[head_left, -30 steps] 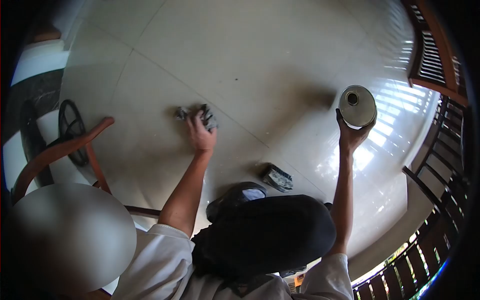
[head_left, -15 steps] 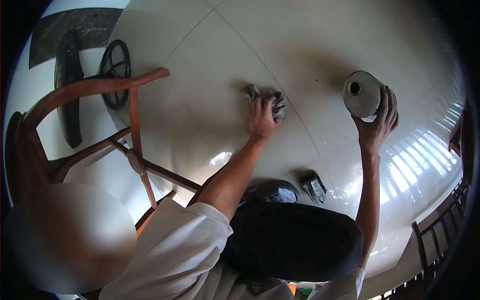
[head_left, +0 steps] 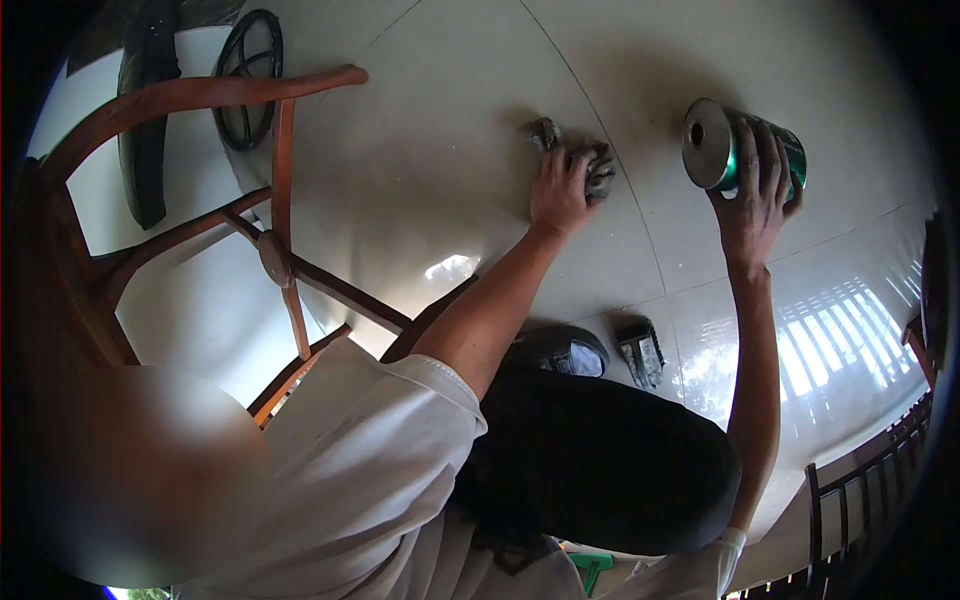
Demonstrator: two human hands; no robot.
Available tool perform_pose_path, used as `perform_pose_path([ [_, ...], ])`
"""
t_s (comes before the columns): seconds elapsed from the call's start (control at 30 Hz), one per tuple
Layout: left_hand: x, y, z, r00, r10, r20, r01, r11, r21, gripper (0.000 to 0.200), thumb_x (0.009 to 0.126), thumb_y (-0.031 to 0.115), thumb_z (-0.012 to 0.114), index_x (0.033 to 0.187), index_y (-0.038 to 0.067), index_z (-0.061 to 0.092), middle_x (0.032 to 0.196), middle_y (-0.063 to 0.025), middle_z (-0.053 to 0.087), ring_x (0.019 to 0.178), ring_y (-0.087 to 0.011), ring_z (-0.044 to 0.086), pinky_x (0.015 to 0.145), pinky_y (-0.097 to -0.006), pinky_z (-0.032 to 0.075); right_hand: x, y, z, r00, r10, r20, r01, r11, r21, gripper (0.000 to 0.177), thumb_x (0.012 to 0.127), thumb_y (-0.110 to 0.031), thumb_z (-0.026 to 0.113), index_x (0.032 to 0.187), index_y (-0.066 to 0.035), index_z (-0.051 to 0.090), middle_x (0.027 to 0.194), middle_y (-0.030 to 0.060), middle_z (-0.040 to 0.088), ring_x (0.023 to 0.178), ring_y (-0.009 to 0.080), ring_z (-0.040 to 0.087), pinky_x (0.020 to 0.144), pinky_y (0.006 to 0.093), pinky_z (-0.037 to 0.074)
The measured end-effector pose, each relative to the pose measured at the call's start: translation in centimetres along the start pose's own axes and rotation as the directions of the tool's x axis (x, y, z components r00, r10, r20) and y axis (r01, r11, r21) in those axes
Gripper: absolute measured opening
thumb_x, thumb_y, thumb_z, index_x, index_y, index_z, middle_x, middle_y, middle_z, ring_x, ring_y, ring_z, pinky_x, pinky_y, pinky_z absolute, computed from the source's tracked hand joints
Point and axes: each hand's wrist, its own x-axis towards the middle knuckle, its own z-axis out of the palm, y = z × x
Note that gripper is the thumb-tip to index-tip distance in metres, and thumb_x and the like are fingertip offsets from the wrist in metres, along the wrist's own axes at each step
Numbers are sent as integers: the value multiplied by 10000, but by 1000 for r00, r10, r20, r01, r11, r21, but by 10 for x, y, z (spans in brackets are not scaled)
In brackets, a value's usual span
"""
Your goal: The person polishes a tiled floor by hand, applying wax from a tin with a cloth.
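Note:
My left hand (head_left: 565,190) is closed over a crumpled grey rag (head_left: 601,172) lying on the pale tiled floor (head_left: 450,200). A bunched end of the rag sticks out beyond the fingers. Farther right, my right hand (head_left: 760,190) is wrapped round a green metal can (head_left: 707,150), held on its side. Its bare metal end, with a round dark hole, faces left. Near my dark-clothed knee (head_left: 610,460) are a dark shoe (head_left: 572,352) and a small dark, worn block-shaped object (head_left: 641,353) whose kind I cannot make out.
A brown wooden chair frame (head_left: 277,170) stands at left, close to my left arm. Behind it are a black spoked wheel (head_left: 247,80) and a long black pad (head_left: 148,120). Dark slatted furniture (head_left: 870,480) is at lower right, and a green object (head_left: 592,570) shows at the bottom.
The view has shifted. The can has turned from facing its end toward me to lying more sideways, so its green side shows. My left hand stays on the rag.

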Motion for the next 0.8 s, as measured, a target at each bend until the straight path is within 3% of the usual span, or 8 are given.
perform_pose_path([
  [0.2,1,2,-2,1000,-4,17,4,1000,-1,569,648,189,750,1177,153,542,1153,-169,487,1086,-399,495,888,-498,474,5,-2,4,1000,-10,-3,9,1000,-13,1033,593,-284,924,1465,-390,380,1485,-51,430,1366,218,406,1096,574,249],
  [0.27,2,2,-2,999,-9,34,7,999,49,608,632,244,807,1179,149,558,1142,-144,493,1066,-362,503,902,-460,483,5,-1,3,1000,-11,12,12,999,-37,1023,603,-276,919,1463,-400,380,1485,-53,432,1367,216,404,1102,569,234],
  [0.37,1,0,-2,1000,10,11,-10,1000,0,596,642,196,769,1191,164,539,1159,-164,481,1102,-396,487,892,-500,473,6,2,1,998,-56,3,56,994,-89,991,588,-279,924,1442,-359,429,1462,-56,464,1339,210,443,1072,532,282],
  [0.6,2,3,-6,994,-60,88,59,998,18,615,641,214,782,1203,179,534,1187,-151,475,1129,-381,476,898,-499,478,9,7,1,998,-55,9,56,991,-121,999,589,-269,922,1447,-367,421,1456,-53,468,1339,216,445,1066,543,295],
  [0.67,2,2,-5,995,-53,90,51,998,22,618,643,213,784,1206,184,531,1189,-149,476,1133,-385,475,903,-502,477,11,6,-2,999,-14,36,17,997,-79,1047,593,-274,925,1455,-453,358,1497,-68,410,1369,189,396,1108,553,241],
  [0.8,2,3,-5,998,-33,56,32,999,27,612,642,213,785,1199,179,535,1176,-153,480,1117,-386,481,900,-505,476,11,9,-1,999,-25,32,28,996,-85,1047,594,-267,926,1447,-473,357,1499,-78,407,1368,184,397,1105,548,248],
])
